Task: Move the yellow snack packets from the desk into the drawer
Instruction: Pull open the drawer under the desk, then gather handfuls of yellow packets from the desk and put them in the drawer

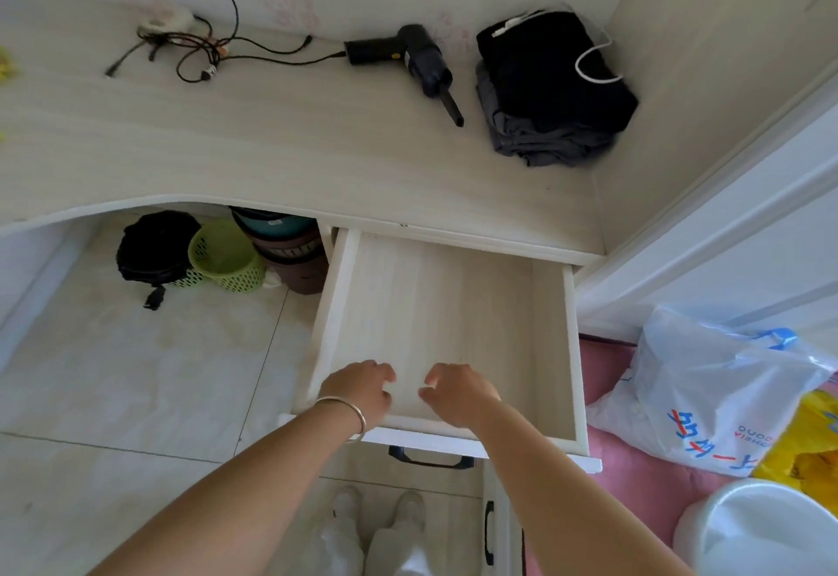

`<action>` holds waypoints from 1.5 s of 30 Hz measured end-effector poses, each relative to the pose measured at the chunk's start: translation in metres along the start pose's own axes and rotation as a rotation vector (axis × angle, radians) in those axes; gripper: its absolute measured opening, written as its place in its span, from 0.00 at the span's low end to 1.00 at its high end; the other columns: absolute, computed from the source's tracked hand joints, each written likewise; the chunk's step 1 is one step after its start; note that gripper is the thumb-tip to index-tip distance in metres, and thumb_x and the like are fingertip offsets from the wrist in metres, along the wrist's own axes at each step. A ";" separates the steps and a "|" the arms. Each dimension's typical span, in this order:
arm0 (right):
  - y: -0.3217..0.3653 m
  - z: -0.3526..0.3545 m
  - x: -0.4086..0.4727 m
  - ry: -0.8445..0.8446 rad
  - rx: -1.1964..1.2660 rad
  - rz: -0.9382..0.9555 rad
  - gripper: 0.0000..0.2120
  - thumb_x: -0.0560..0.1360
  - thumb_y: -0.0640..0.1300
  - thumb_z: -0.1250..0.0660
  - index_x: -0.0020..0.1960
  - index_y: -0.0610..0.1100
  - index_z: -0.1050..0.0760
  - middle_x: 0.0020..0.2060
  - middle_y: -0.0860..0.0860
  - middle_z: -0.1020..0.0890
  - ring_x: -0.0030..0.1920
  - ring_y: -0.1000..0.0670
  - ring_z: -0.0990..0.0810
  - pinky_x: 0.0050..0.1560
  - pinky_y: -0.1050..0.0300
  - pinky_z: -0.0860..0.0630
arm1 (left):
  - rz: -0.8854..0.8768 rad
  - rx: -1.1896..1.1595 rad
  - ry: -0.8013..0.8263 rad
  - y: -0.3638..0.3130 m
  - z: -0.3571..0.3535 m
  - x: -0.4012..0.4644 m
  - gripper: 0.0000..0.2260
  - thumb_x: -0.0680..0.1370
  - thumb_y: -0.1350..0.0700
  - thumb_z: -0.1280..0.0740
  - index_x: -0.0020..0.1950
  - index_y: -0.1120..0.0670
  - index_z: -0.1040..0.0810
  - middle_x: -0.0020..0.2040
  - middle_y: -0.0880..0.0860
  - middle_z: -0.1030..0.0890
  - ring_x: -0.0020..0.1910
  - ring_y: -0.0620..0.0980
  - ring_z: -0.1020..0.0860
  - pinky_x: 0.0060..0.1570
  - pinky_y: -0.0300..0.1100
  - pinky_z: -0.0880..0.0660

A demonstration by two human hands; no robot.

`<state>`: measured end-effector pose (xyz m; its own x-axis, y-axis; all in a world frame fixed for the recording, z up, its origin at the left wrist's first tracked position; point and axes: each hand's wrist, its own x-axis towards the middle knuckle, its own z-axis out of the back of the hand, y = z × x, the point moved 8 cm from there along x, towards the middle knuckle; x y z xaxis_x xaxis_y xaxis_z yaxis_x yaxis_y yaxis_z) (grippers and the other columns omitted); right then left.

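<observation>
Our left hand (362,387) and right hand (458,394) hover loosely curled, holding nothing, over the pale wooden pulled-out drawer (572,348). We should reach left, where yellow shows at the whitewashed desk (272,144) edge.

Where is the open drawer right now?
In the head view, the drawer is pulled out below the desk's right part, both hands, left and right, over its front end.

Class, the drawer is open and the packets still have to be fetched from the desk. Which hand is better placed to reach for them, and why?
Probably the left hand. Both hands hover empty over the open drawer, but the only yellow showing on the desk is at its far left edge, on the left hand's side. The right hand would have to cross over.
</observation>
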<state>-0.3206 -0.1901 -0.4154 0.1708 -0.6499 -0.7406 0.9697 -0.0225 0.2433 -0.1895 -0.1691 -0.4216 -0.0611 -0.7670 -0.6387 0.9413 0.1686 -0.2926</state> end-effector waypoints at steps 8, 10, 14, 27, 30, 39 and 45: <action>0.138 0.064 -0.024 -0.315 -0.021 0.412 0.18 0.79 0.52 0.43 0.68 0.54 0.32 0.64 0.55 0.26 0.64 0.52 0.27 0.61 0.57 0.27 | 0.145 -0.019 -0.432 0.057 0.101 -0.058 0.18 0.79 0.52 0.44 0.69 0.46 0.34 0.65 0.47 0.27 0.63 0.49 0.26 0.58 0.45 0.27; 0.175 0.069 -0.035 -0.363 -0.052 0.512 0.18 0.79 0.50 0.43 0.68 0.52 0.33 0.63 0.53 0.27 0.64 0.51 0.28 0.61 0.57 0.27 | 0.189 -0.045 -0.519 0.079 0.123 -0.079 0.20 0.79 0.52 0.43 0.71 0.46 0.36 0.66 0.49 0.29 0.63 0.50 0.26 0.56 0.46 0.27; 0.244 0.070 -0.058 -0.452 -0.100 0.680 0.19 0.79 0.48 0.43 0.69 0.50 0.33 0.64 0.53 0.28 0.64 0.51 0.30 0.60 0.59 0.29 | 0.254 -0.081 -0.684 0.134 0.154 -0.125 0.22 0.78 0.52 0.41 0.73 0.47 0.39 0.68 0.49 0.32 0.64 0.50 0.28 0.56 0.45 0.27; 0.487 -0.034 -0.094 -0.412 -0.183 0.882 0.23 0.79 0.50 0.43 0.72 0.50 0.39 0.67 0.53 0.33 0.68 0.50 0.35 0.63 0.56 0.30 | 0.518 -0.102 -0.816 0.379 0.197 -0.260 0.25 0.78 0.49 0.41 0.75 0.48 0.44 0.69 0.49 0.34 0.66 0.51 0.32 0.59 0.45 0.27; 0.540 -0.059 -0.097 -0.370 -0.154 0.899 0.22 0.79 0.50 0.42 0.72 0.49 0.38 0.67 0.52 0.33 0.68 0.49 0.35 0.64 0.55 0.30 | 0.550 -0.104 -0.848 0.428 0.204 -0.283 0.25 0.78 0.49 0.41 0.74 0.48 0.43 0.69 0.50 0.34 0.66 0.51 0.32 0.59 0.45 0.27; 0.670 -0.083 -0.087 -0.346 -0.224 0.995 0.21 0.78 0.49 0.42 0.71 0.49 0.37 0.64 0.50 0.31 0.65 0.48 0.32 0.62 0.55 0.31 | 0.625 -0.202 -0.921 0.548 0.247 -0.314 0.25 0.77 0.51 0.39 0.74 0.46 0.41 0.69 0.50 0.33 0.66 0.52 0.31 0.60 0.47 0.27; 0.763 -0.066 -0.046 -0.353 -0.288 1.021 0.21 0.79 0.50 0.43 0.71 0.50 0.37 0.66 0.51 0.32 0.67 0.49 0.34 0.62 0.55 0.32 | 0.647 -0.229 -0.925 0.624 0.289 -0.288 0.26 0.77 0.50 0.39 0.74 0.46 0.42 0.70 0.50 0.33 0.68 0.52 0.33 0.63 0.46 0.29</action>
<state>0.4232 -0.1268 -0.2371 0.8952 -0.4433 -0.0461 0.4151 0.7919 0.4479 0.5117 -0.0220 -0.2141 0.7673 -0.6409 0.0224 0.6197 0.7320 -0.2832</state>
